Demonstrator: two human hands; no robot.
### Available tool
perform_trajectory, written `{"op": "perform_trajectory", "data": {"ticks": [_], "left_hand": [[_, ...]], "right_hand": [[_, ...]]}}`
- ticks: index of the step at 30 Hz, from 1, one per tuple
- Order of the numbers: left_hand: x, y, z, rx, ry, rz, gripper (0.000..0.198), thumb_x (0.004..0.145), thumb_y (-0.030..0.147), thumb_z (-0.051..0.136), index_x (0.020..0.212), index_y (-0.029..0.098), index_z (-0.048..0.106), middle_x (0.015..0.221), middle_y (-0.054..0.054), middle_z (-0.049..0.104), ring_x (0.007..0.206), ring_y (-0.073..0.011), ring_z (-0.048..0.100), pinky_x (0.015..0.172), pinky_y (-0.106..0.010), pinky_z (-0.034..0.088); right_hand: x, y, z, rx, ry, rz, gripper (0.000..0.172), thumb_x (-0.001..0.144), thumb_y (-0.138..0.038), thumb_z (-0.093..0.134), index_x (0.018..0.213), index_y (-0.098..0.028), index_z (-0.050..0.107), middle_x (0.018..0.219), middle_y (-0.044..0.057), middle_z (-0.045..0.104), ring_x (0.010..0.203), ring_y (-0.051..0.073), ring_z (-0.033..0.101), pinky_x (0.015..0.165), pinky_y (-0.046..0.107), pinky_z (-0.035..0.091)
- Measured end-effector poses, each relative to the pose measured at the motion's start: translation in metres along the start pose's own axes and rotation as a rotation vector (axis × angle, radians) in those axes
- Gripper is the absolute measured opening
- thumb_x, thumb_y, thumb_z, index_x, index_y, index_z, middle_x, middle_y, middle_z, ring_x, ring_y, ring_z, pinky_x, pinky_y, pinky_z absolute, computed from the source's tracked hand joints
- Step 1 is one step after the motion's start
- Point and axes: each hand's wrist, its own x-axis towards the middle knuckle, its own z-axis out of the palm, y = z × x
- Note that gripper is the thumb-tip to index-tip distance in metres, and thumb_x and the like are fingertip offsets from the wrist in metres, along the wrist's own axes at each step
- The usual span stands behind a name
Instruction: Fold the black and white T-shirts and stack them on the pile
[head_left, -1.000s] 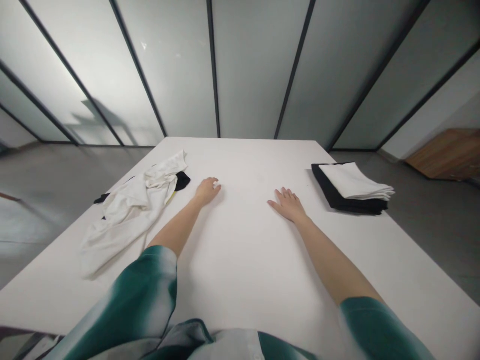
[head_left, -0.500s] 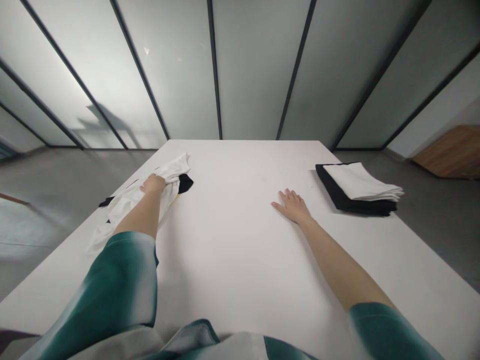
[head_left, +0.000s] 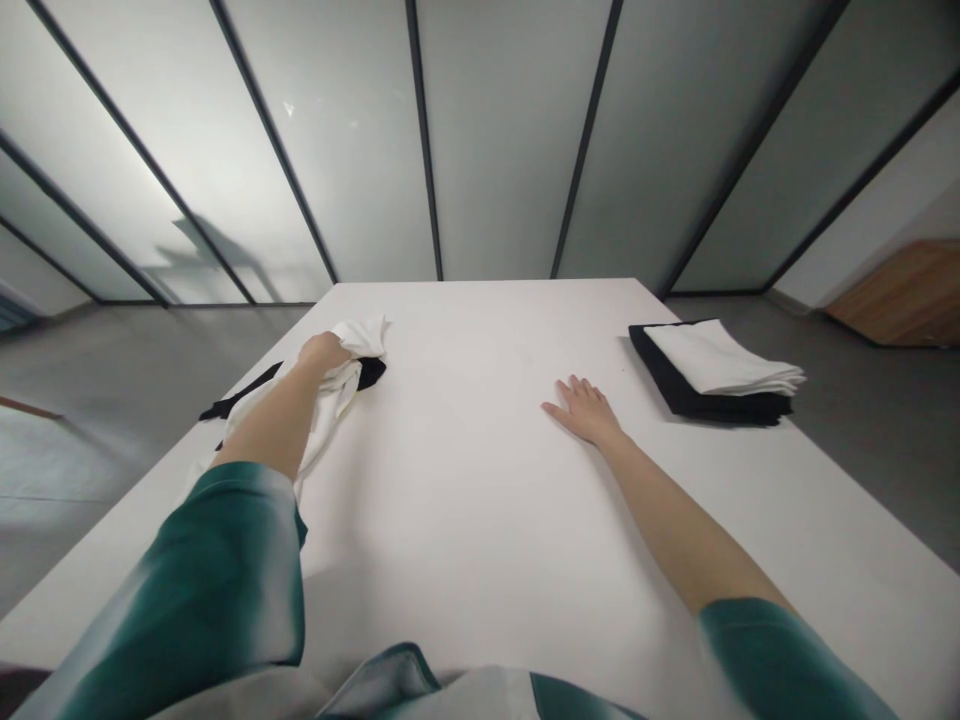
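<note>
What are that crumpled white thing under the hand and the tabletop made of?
The white garment under the left hand looks like soft matte woven fabric: it bunches into limp folds. The table looks like smooth, hard white laminate, faintly sheened; its core cannot be told.

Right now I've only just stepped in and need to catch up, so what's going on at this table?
A person stands at a white table. Their left hand is closed on a crumpled white garment that lies on a dark one at the table's left edge. Their right hand lies flat and open on the bare tabletop. At the far right sits a neat stack: folded white cloth on folded black cloth, untouched.
</note>
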Motion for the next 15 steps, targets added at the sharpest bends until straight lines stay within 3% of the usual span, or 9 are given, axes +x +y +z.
{"op": "perform_trajectory", "data": {"ticks": [3, 6, 10, 15], "left_hand": [[-0.001, 0.018, 0.001, -0.049, 0.073, 0.044, 0.038, 0.075, 0.038, 0.063, 0.1, 0.01, 0.069, 0.117, -0.022, 0.068, 0.117, -0.0384, 0.059, 0.093, -0.04, 0.047], [-0.009, 0.045, 0.003, -0.383, 0.062, 0.117, 0.035, 0.081, 0.038, 0.056, 0.103, 0.014, 0.068, 0.101, -0.013, 0.073, 0.103, -0.0316, 0.065, 0.079, -0.035, 0.051], [-0.035, 0.101, 0.013, -0.933, -0.132, 0.141, 0.03, 0.08, 0.034, 0.057, 0.099, 0.014, 0.067, 0.08, -0.006, 0.071, 0.076, -0.0225, 0.067, 0.062, -0.029, 0.051], [-0.091, 0.184, 0.026, -1.47, -0.516, 0.273, 0.023, 0.074, 0.028, 0.065, 0.092, 0.013, 0.066, 0.08, -0.006, 0.073, 0.075, -0.0195, 0.069, 0.071, -0.03, 0.055]], "right_hand": [[0.001, 0.001, 0.002, 0.017, 0.012, -0.003, 0.081, 0.092, -0.069, 0.034, 0.152, -0.014, 0.036, 0.16, 0.019, 0.027, 0.148, 0.036, 0.023, 0.119, 0.052, 0.016], [0.002, 0.002, 0.004, 0.016, 0.02, -0.005, 0.081, 0.092, -0.069, 0.034, 0.151, -0.015, 0.037, 0.16, 0.019, 0.027, 0.148, 0.036, 0.024, 0.118, 0.052, 0.017], [0.002, 0.003, 0.004, 0.024, 0.039, -0.004, 0.079, 0.091, -0.069, 0.037, 0.149, -0.015, 0.039, 0.16, 0.019, 0.029, 0.147, 0.036, 0.025, 0.118, 0.051, 0.019], [-0.001, 0.004, 0.002, 0.16, 0.157, 0.008, 0.08, 0.09, -0.06, 0.046, 0.152, -0.01, 0.033, 0.156, 0.019, 0.036, 0.145, 0.032, 0.031, 0.118, 0.047, 0.024]]}}
